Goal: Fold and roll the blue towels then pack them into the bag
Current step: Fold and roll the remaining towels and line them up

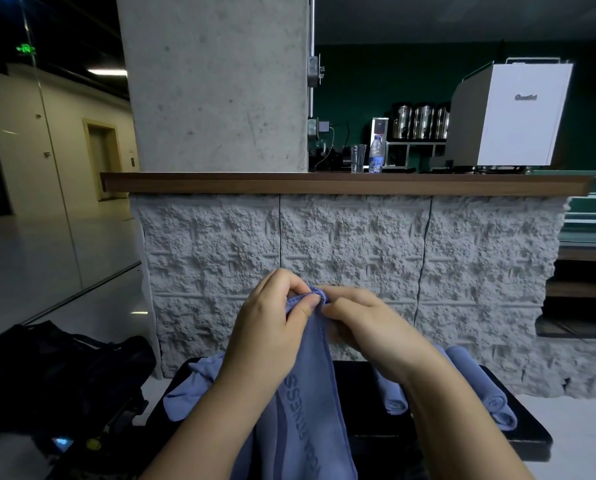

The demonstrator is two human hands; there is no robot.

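I see two bare hands raised in front of a rough grey stone-textured counter front (352,258). My left hand (268,327) pinches the top edge of a long blue microfibre towel (307,410), thumb pressed against curled fingers with the hem between them. My right hand (369,327) meets it at the same corner, fingers curled and closed on the fabric just beside the left thumb. The towel hangs down between my forearms, printed lettering running along its length.

Below the hands is a black padded bench (518,441). On its right side lie two rolled blue towels (490,393), side by side, partly hidden behind my right forearm. On the bench's left side sits a loose, unfolded blue towel (192,389).

On the floor to the left is a dark black fabric bag (57,372), well apart from the towel in my hands.

A brown wooden countertop (324,183) caps the stone front. On it stand a clear plastic water bottle with a blue label (377,155), a clear drinking glass (358,157) and a large white-sided machine (511,116). A wide grey concrete pillar (216,81) rises behind.
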